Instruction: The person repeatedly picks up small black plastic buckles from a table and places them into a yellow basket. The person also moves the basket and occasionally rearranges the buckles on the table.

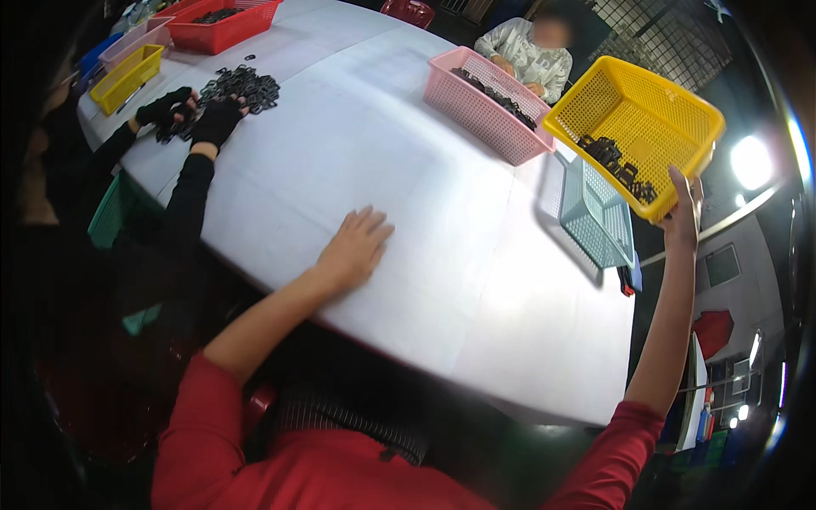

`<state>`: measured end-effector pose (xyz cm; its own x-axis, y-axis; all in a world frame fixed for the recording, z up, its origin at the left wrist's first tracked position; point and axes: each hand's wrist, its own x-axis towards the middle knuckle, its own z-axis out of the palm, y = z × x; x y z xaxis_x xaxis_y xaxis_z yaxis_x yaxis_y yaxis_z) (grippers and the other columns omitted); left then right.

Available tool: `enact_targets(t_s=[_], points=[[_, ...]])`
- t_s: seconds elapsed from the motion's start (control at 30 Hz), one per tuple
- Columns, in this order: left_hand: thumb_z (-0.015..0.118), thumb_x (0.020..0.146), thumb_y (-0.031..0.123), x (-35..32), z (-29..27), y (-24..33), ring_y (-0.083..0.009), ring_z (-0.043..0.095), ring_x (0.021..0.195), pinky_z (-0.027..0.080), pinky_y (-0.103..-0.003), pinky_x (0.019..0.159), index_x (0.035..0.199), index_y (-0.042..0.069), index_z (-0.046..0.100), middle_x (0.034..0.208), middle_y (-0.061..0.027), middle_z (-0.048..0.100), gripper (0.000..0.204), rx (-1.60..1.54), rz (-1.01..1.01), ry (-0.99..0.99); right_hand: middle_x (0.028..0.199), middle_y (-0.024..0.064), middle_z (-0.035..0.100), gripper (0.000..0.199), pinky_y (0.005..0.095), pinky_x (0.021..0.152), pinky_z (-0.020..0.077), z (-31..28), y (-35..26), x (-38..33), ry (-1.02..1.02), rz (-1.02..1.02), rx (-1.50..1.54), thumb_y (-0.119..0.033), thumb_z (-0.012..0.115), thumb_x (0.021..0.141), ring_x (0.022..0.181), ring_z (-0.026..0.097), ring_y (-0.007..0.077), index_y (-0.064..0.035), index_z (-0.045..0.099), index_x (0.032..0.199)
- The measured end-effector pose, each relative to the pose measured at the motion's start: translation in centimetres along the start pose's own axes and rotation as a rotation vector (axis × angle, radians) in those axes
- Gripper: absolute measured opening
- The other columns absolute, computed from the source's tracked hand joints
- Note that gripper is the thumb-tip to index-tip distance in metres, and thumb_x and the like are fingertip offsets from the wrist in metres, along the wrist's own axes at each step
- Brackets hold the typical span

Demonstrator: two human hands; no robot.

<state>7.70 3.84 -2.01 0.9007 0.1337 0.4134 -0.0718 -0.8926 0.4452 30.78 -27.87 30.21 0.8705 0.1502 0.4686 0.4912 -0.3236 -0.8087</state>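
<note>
My right hand (682,211) grips the near corner of a yellow perforated plastic basket (586,98), held up and tilted above the right side of the table. Small black parts (616,166) lie gathered along its lower side; they look like buckles or rings, too small to tell. Flat on the white tabletop, my left hand (355,246) rests with its fingers stretched out and nothing in it. Below the yellow basket is a light teal basket (595,217) on the table. Just left of it stands a pink basket (484,115) with more black parts inside.
At the left, a co-worker's black-gloved hands (217,123) touch a pile of black ring-like parts (242,89). A red basket (221,32) and a small yellow basket (127,81) stand at the far left. Another person (531,64) sits across the white table (408,314).
</note>
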Motion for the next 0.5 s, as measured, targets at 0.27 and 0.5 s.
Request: enact_targets(t_s=[0.27,0.5], points=[[0.059,0.086,0.010,1.2,-2.2,1.4,-0.0339,0.036,0.134,0.027,-0.050,0.112,0.122,0.006,0.057,0.135,-0.0129,0.048,0.036,-0.116,-0.076,-0.133,0.130,0.0250,0.045,0.105,0.0470,0.104,0.0391,13.5,7.3,15.9,-0.016,-0.396,-0.676,-0.040,0.081,0.061,0.124,0.044,0.0380,-0.0071,0.030,0.146],[0.060,0.082,0.008,2.1,-3.0,2.1,-0.0329,0.038,0.134,0.029,-0.051,0.111,0.119,0.006,0.059,0.133,-0.0121,0.050,0.036,-0.139,-0.162,-0.176,0.135,0.0224,0.036,0.098,0.0549,0.105,0.0324,15.0,6.3,19.6,-0.181,-0.747,-0.950,-0.029,0.079,0.060,0.126,0.038,0.0406,-0.0263,0.031,0.146]])
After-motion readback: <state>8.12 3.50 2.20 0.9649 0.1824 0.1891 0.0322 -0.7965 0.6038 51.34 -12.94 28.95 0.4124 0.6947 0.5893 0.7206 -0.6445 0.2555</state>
